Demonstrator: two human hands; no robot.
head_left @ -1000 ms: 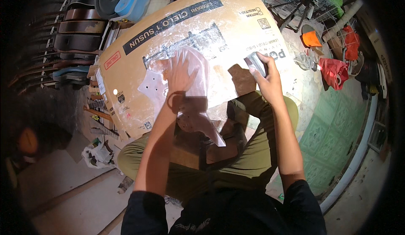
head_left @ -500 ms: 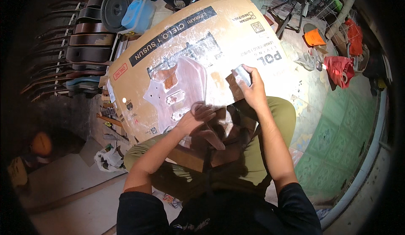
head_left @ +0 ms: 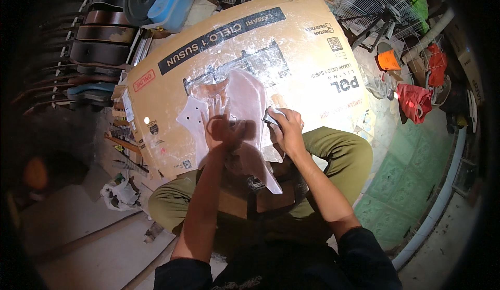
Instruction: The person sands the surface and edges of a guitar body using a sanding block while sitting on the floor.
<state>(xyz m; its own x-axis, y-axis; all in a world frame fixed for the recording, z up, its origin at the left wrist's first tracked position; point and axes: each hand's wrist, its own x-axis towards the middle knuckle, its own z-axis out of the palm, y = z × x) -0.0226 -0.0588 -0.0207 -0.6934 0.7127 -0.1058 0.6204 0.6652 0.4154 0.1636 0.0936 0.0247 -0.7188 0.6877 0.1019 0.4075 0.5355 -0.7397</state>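
Observation:
A pale, dusty electric guitar body (head_left: pixel 249 96) with cut-out cavities lies over the near part of a cardboard sheet (head_left: pixel 307 35), its horn end toward my lap. My left hand (head_left: pixel 220 126) rests on its middle, fingers stretched out and pointing away from me, partly in shadow. At the body's right edge, my right hand (head_left: pixel 288 126) is closed around a small sanding block (head_left: pixel 271 117), which appears to touch the edge. The block's underside is hidden. A dark brown wooden box-like piece (head_left: pixel 276 200) sits under the near end of the body, between my legs.
Several guitars (head_left: pixel 99 50) stand in a row at the far left, near a clear plastic tub (head_left: pixel 174 9). A wire cage (head_left: pixel 372 1), an orange-banded roll (head_left: pixel 388 60) and a red cloth (head_left: pixel 414 102) lie at the right. A white plastic bag (head_left: pixel 119 195) lies by my left knee.
My right hand has brought the sanding block left and down to the body's edge. My left hand has moved up from the lower edge onto the middle. The guitar body has shifted slightly.

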